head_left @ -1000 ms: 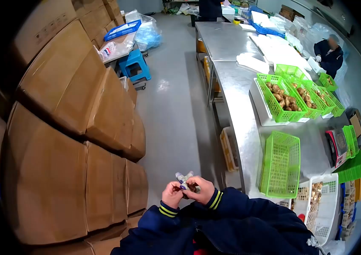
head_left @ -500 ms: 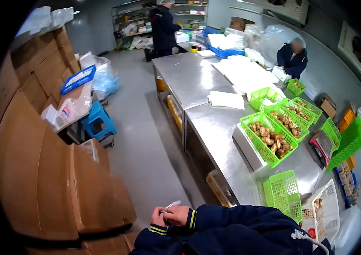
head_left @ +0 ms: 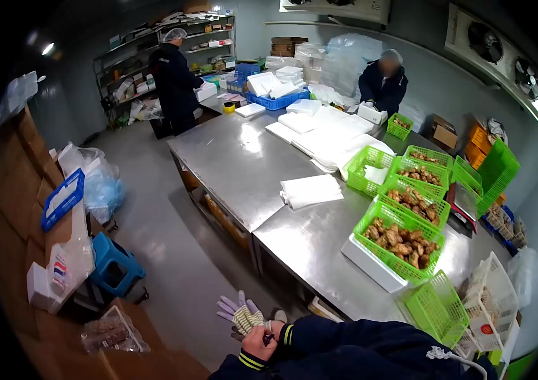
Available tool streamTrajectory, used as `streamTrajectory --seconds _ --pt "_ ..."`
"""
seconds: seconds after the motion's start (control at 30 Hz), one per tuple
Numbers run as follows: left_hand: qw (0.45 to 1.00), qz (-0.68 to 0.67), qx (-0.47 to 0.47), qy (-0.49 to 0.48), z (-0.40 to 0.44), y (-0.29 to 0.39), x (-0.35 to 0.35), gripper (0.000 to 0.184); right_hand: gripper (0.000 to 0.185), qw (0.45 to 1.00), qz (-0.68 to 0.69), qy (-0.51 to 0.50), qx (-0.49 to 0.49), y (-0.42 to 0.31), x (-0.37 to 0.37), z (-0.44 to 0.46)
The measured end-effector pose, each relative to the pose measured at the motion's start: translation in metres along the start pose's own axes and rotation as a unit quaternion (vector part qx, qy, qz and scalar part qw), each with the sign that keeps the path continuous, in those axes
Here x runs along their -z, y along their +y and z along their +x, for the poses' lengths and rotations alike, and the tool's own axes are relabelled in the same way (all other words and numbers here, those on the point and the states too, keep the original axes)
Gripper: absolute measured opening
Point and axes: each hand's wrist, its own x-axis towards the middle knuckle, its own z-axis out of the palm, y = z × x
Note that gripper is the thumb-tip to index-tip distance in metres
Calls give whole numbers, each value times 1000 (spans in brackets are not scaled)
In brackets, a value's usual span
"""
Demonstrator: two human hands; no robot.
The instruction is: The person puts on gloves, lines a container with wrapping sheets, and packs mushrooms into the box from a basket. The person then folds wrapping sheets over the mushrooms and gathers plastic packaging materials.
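A striped glove with pale purple fingers [head_left: 243,311] sticks out beyond my two hands at the bottom of the view, its fingers spread. My left hand [head_left: 259,344] is closed on the glove's cuff end, with something dark at its fingertips. Close beside it, my right hand [head_left: 275,329] is partly hidden behind the left hand and the sleeve; its fingers are bent at the glove. Both hands are held in front of my body, left of the steel table [head_left: 307,244].
Green baskets of brown knobbly produce [head_left: 402,244] stand on the table, beside white sheets [head_left: 310,190]. An empty green basket [head_left: 437,308] is near my right sleeve. Two people [head_left: 177,82] [head_left: 384,82] stand around the table. Cardboard boxes and a blue stool [head_left: 116,264] are at left.
The view has swung up and right, showing more of the room. The glove, bunched between my hands before, now shows its spread fingers.
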Motion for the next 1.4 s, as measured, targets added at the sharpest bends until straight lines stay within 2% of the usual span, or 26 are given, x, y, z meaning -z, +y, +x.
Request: streamTrajectory --seconds 0.1,0.17,0.2,0.23,0.27,0.3,0.37,0.4,0.43,0.47,0.5,0.53,0.57,0.63,0.73,0.8,0.83,0.87,0.93,0.97,1.03,1.1,1.2,1.23,1.3,1.4 --pt "999 -13 -33 -13 49 -22 1 20 50 976 203 -84 -13 -39 16 98" --pt "1000 24 -1 -12 83 -36 9 17 47 994 -37 -81 -70 -67 -8 114" --pt "999 33 0 -23 98 -37 15 17 45 949 -284 -65 -120 -86 -23 112" --pt "999 40 -4 -28 118 -39 17 18 44 949 -283 -37 -137 -104 -46 111" --pt "999 19 -30 -18 136 -43 16 18 44 947 -281 -9 -153 -123 -71 110" --pt "998 -3 -55 -11 150 -44 14 19 44 990 -20 30 -137 -128 -101 107" --pt "999 -24 -22 -31 173 -46 14 18 44 985 -96 77 -121 -144 -127 122" --pt "997 -48 16 -52 185 -50 16 18 45 994 12 -70 -82 -145 -83 136" --pt "993 -72 53 -72 198 -54 20 18 45 994 9 -66 -82 -151 -82 143" --pt "994 -92 47 -46 209 -66 19 18 44 993 -104 -47 -22 -157 -81 150" --pt "987 -126 93 -41 218 -76 20 18 43 976 -215 -26 40 -163 -80 158" --pt "989 -112 94 -36 231 -82 24 17 41 980 -180 66 55 -164 -115 161" --pt "990 -97 95 -33 246 -86 31 17 39 957 -276 68 54 -174 -89 188" --pt "993 -117 5 -32 273 -84 37 14 37 953 -299 17 45 -198 -44 203" --pt "972 -186 -86 -113 304 -97 35 14 45 951 -222 207 -63 -230 -82 216" --pt "946 -207 -145 -202 320 -103 37 15 49 962 -24 242 127 -217 -121 204" --pt "930 -218 -182 -233 328 -107 37 16 44 960 173 209 72 -226 -113 214" --pt "920 -230 -194 -252 335 -109 39 16 44 976 119 146 105 -235 -90 222" --pt "890 -259 -241 -288 342 -113 37 17 42 971 63 119 196 -224 -153 209" --pt "878 -263 -250 -313 344 -111 41 17 39 946 66 198 248 -218 -190 207" --pt "858 -290 -237 -352 350 -110 44 17 38 938 14 126 321 -216 -175 202" --pt "842 -310 -259 -356 351 -110 41 16 41 922 3 127 366 -213 -168 199" --pt "819 -327 -249 -400 355 -101 40 17 55 881 -19 256 397 -203 -214 190" --pt "815 -337 -244 -404 355 -98 37 16 64 871 -120 238 413 -215 -162 179" --pt "803 -335 -249 -425 356 -98 27 15 75 826 -249 267 430 -227 -158 168" --pt "779 -353 -288 -431 354 -89 23 14 85 747 -364 220 511 -243 -135 166"
